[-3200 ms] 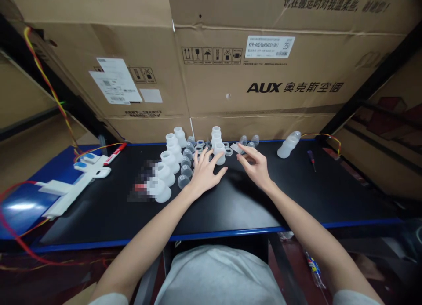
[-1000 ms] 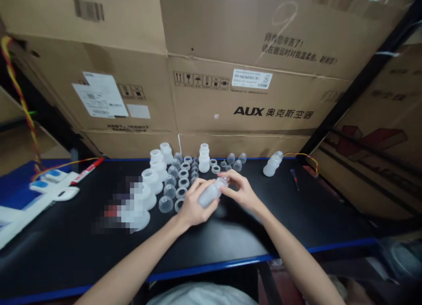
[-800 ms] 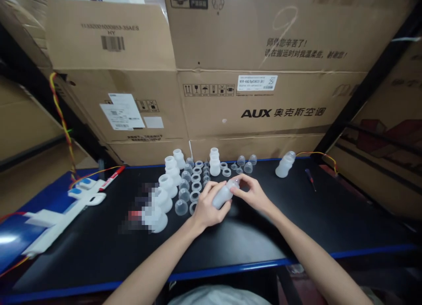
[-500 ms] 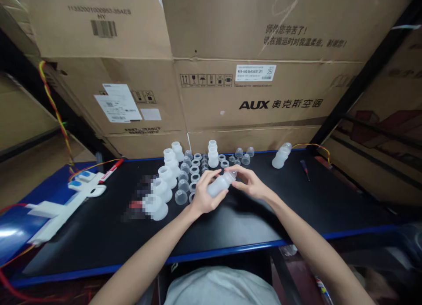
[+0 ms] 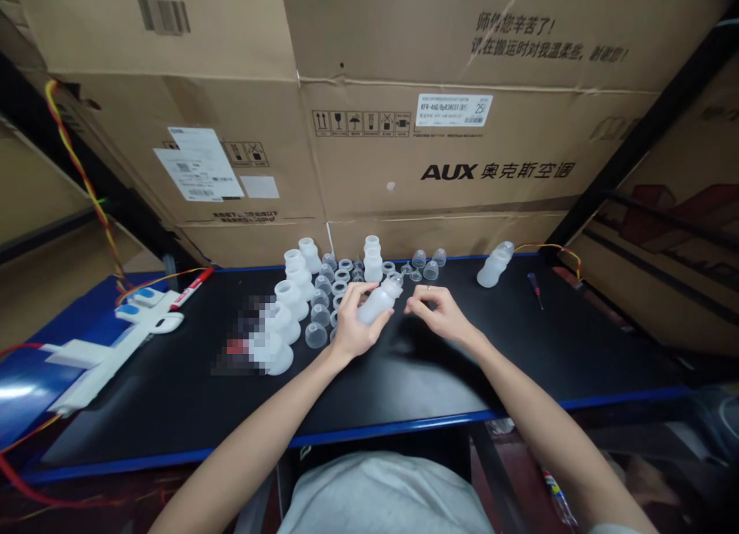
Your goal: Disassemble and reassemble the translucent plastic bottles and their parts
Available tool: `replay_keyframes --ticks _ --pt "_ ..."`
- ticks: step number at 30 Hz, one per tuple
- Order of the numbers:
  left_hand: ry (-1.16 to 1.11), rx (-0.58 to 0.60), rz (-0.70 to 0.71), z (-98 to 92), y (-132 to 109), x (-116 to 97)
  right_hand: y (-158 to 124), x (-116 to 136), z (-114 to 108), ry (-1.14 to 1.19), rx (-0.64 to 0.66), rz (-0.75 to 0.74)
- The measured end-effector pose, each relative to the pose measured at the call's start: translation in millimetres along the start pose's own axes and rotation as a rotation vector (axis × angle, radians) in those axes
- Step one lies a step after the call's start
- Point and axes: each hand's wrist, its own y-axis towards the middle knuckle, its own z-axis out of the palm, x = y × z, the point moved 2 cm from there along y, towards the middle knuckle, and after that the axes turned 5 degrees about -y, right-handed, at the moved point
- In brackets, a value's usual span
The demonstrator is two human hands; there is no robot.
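Observation:
A frosted baby bottle [image 5: 375, 305] lies tilted in my left hand [image 5: 353, 322], its fingers and thumb wrapped round the body. The bottle's top, with a clear teat and collar, points up and to the right. Just right of that top, apart from it, is my right hand [image 5: 436, 311], its fingers curled and pressed together; whatever may be in them is hidden. Behind my left hand stand clear dome caps [image 5: 316, 335], white collar rings [image 5: 345, 265] and small teats in rows. Open frosted bottles [image 5: 292, 299] form a line to the left.
Stacked bottle parts [image 5: 372, 258] stand at the back middle, with several clear domes [image 5: 430, 270] to their right. A capped bottle [image 5: 493, 265] and a screwdriver [image 5: 536, 290] are at the right. A white power strip [image 5: 109, 349] and a red-capped marker [image 5: 192, 288] lie left. Cardboard [image 5: 369, 157] walls the back.
My right hand has come off the bottle's top, moved slightly right, and its fingers have curled in. My left hand keeps hold of the bottle. The camera view has tilted slightly down.

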Motion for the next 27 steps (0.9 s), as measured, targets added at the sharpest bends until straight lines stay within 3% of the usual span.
replay_keyframes --ticks 6,11,15,20,23,25,27 --pt "-0.064 0.049 -0.019 -1.8 2.4 4.0 -1.8 -0.6 1.9 0.155 -0.218 -0.068" --pt "-0.142 0.133 0.025 -1.3 0.8 0.0 3.0 -12.0 6.6 0.341 0.003 -0.036" --pt "-0.140 0.214 0.072 0.5 -0.7 -6.3 2.8 -13.0 4.2 0.154 0.028 0.014" --pt "-0.103 0.207 0.070 7.4 -4.8 -11.1 1.3 -21.0 -0.2 -0.204 -0.034 0.160" --pt "-0.083 0.179 0.039 6.9 -4.2 -8.9 3.6 -23.2 -3.7 0.068 -0.021 0.121" --pt "-0.076 0.160 0.041 4.4 -2.9 -7.3 5.5 -20.9 -5.3 0.329 0.062 0.068" --pt "-0.072 0.141 0.076 2.1 -2.1 -7.0 6.2 -17.5 -6.2 0.443 0.151 0.058"
